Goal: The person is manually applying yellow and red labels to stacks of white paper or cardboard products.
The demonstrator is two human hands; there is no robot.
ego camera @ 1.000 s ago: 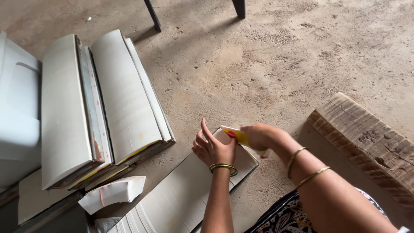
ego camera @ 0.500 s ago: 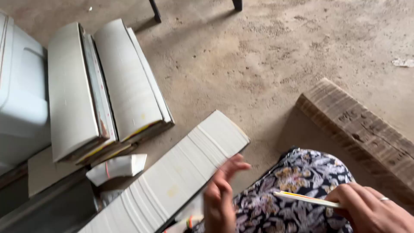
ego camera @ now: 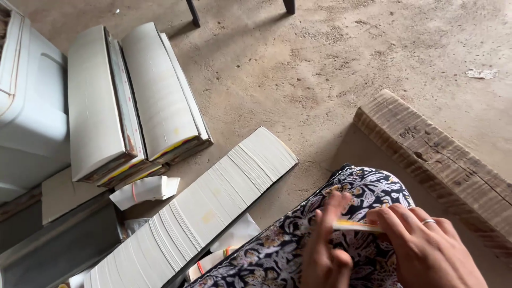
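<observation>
My right hand point(ego camera: 432, 248), a ring on one finger, pinches a thin flat stack of yellow-edged paper pieces point(ego camera: 354, 226) over my lap, which is covered in dark floral fabric point(ego camera: 368, 186). My left hand point(ego camera: 325, 242) meets the other end of that stack with fingers curled around it. To the left of my knee a long row of white paper pieces point(ego camera: 213, 200) lies packed on edge across the concrete floor.
Two large curved white bundles point(ego camera: 133, 101) lie at the upper left beside a white plastic container point(ego camera: 26, 106). A small folded white packet point(ego camera: 144, 191) sits below them. A rough wooden beam point(ego camera: 442, 160) lies on the right. Chair legs point(ego camera: 194, 13) stand at the top.
Both hands left the end of the long row and came back over my lap. The right hand carried the thin yellow-edged stack along, and the left hand now grips it too.
</observation>
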